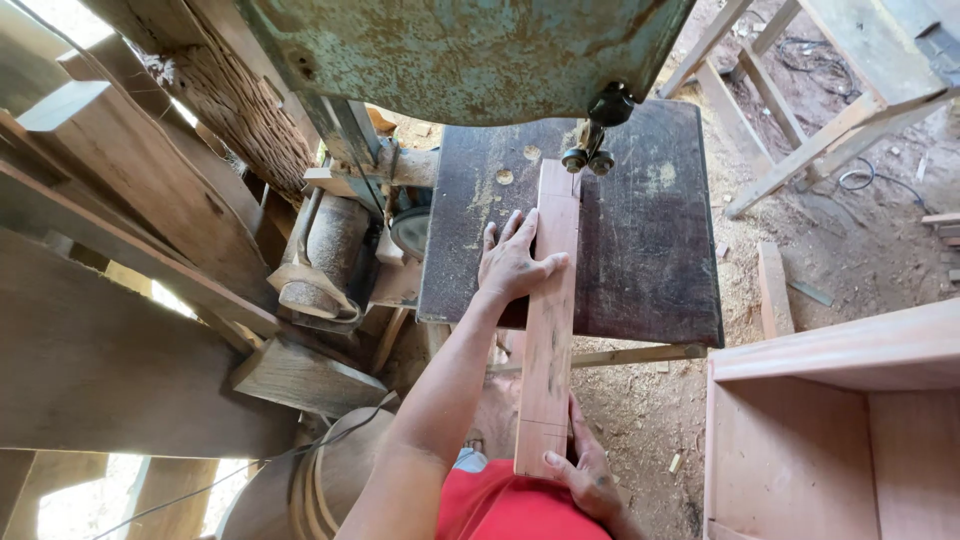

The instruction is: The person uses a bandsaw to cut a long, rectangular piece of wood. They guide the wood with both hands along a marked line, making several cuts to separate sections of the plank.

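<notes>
A long reddish wooden board (551, 330) lies lengthwise on the dark table (640, 240) of a band saw, its far end at the blade guide (590, 155). My left hand (512, 262) rests flat on the table against the board's left edge, thumb laid over its top. My right hand (585, 472) grips the board's near end from the right side, close to my red shirt. The blade itself is hidden behind the guide rollers.
The saw's worn green upper housing (470, 50) hangs overhead. Rough planks (120, 300) and a motor (330, 255) crowd the left. A reddish wooden cabinet (840, 420) stands at right. Sawdust and offcuts cover the dirt floor (850, 250), with wooden frames (800, 120) behind.
</notes>
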